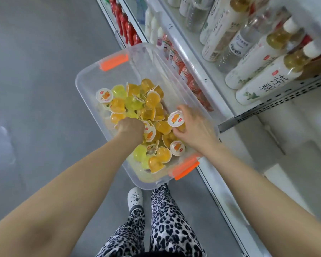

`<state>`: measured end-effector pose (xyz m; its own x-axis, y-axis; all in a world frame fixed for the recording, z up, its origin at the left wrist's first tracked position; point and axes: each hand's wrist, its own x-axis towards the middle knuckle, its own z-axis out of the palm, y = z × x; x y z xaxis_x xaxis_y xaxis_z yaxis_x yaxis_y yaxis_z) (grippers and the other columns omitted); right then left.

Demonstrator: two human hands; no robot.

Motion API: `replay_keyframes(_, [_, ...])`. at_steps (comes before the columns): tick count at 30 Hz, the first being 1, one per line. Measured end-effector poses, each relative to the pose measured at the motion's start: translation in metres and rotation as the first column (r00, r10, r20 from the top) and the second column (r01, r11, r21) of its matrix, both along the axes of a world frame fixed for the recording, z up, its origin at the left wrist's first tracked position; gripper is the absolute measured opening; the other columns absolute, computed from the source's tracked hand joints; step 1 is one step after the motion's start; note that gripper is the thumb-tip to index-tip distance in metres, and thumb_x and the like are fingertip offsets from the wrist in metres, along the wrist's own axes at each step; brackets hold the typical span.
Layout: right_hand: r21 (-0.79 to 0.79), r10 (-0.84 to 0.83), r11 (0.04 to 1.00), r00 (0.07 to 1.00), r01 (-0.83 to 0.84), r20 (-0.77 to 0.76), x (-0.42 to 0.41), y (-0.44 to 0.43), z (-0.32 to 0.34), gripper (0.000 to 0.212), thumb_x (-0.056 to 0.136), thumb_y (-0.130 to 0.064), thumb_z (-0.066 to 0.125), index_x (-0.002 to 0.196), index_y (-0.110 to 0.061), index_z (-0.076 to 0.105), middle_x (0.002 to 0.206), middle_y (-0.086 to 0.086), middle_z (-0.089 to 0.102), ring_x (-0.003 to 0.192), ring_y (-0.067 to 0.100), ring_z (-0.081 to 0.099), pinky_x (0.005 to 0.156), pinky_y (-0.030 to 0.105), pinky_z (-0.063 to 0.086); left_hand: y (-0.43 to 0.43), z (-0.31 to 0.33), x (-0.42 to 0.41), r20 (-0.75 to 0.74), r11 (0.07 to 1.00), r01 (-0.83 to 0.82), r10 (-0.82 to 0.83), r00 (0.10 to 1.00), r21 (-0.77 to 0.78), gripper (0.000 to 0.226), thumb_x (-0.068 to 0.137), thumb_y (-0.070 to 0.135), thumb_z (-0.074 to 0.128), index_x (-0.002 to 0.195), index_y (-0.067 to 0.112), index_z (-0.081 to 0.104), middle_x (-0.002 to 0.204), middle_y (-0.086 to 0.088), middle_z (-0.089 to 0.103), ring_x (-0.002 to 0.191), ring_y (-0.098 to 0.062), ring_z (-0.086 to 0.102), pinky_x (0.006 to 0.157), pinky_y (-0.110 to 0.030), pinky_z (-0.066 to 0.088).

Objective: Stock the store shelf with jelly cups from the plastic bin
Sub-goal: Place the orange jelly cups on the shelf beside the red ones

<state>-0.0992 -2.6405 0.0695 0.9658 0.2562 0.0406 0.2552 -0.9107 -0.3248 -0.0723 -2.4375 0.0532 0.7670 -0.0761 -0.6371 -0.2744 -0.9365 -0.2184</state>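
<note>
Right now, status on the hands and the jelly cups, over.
Right hand holds one jelly cup in the bin. Left hand curled down into the cups, grip hidden. Bottles fill the shelf beside.

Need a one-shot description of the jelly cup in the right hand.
Find the clear plastic bin with orange latches beside the shelf. At its shelf-side wall the right hand pinches one jelly cup. Its white lid with orange-fruit print faces up, held between fingers, unlike the loose cups.
</note>
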Motion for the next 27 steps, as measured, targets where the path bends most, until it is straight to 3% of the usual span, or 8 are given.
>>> replay_keyframes(6, [0.034,-0.081,0.996,0.996,0.082,-0.024,-0.002,0.001,-0.003,0.049,0.08,-0.035,0.069,0.12,-0.02,0.046,0.099,0.002,0.064,0.081,0.021,0.062,0.06,0.024,0.032,-0.003,-0.01,-0.004,-0.018,0.984,0.108,-0.107,0.994,0.142,0.042,0.088,0.033,0.068,0.126,0.019,0.056,0.12,-0.005,0.059,0.119,-0.025,0.046,0.067,-0.033,0.037])
replay_keyframes(10, [0.062,-0.12,0.991,0.993,0.12,0.007,-0.009,0.0,-0.001,0.05,0.08,-0.035,0.069,0.122,-0.019,0.047,0.103,0.0,0.065,0.083,0.021,0.064,0.06,0.024,0.034,0.0,-0.009,-0.007,-0.001,0.989,0.084,-0.084,0.996,0.121,0.038,0.089,0.028,0.064,0.124,0.016,0.056,0.12,-0.007,0.058,0.121,-0.026,0.043,0.073,-0.031,0.04])
replay_keyframes(14, [0.122,-0.187,0.975,0.982,0.183,0.022,-0.024,-0.004,0.004,0.051,0.081,-0.037,0.065,0.125,-0.018,0.047,0.107,-0.001,0.065,0.088,0.022,0.063,0.063,0.03,0.045,0.009,0.008,-0.011,0.082,0.999,0.026,-0.024,0.996,-0.027,0.036,0.08,0.038,0.07,0.106,0.015,0.06,0.109,-0.005,0.055,0.114,-0.029,0.048,0.074,-0.034,0.043])
replay_keyframes(17, [0.172,-0.241,0.957,0.97,0.235,0.015,-0.039,-0.006,0.01,0.051,0.08,-0.037,0.066,0.124,-0.018,0.048,0.109,-0.001,0.063,0.094,0.022,0.061,0.071,0.03,0.045,0.016,0.024,-0.012,0.073,0.986,-0.008,0.02,0.997,-0.166,0.04,0.074,0.042,0.072,0.095,0.011,0.06,0.092,-0.002,0.056,0.09,-0.026,0.058,0.064,-0.031,0.045])
replay_keyframes(20, [0.205,-0.284,0.939,0.959,0.277,0.005,-0.053,-0.006,0.022,0.05,0.08,-0.036,0.067,0.123,-0.022,0.047,0.11,-0.004,0.063,0.095,0.019,0.061,0.071,0.026,0.038,0.022,0.039,-0.017,0.062,0.946,-0.038,0.061,0.996,-0.321,0.04,0.073,0.043,0.071,0.099,0.014,0.06,0.088,-0.002,0.059,0.083,-0.025,0.058,0.061,-0.031,0.045])
replay_keyframes(23, [0.251,-0.334,0.912,0.943,0.323,0.003,-0.066,-0.007,0.041,0.046,0.081,-0.035,0.067,0.121,-0.024,0.047,0.105,-0.005,0.065,0.09,0.019,0.062,0.071,0.03,0.045,0.023,0.052,-0.024,0.063,0.866,-0.055,0.099,0.993,-0.496,0.044,0.075,0.042,0.073,0.103,0.015,0.054,0.095,-0.004,0.062,0.083,-0.023,0.057,0.063,-0.031,0.043])
replay_keyframes(27, [0.281,-0.407,0.881,0.913,0.381,0.038,-0.088,-0.015,0.075,0.044,0.084,-0.035,0.067,0.12,-0.021,0.048,0.104,-0.001,0.066,0.088,0.023,0.063,0.07,0.032,0.046,0.012,0.076,-0.032,0.094,0.722,-0.04,0.145,0.985,-0.691,0.065,0.075,0.041,0.075,0.128,0.015,0.05,0.098,-0.005,0.062,0.09,-0.024,0.058,0.072,-0.032,0.044])
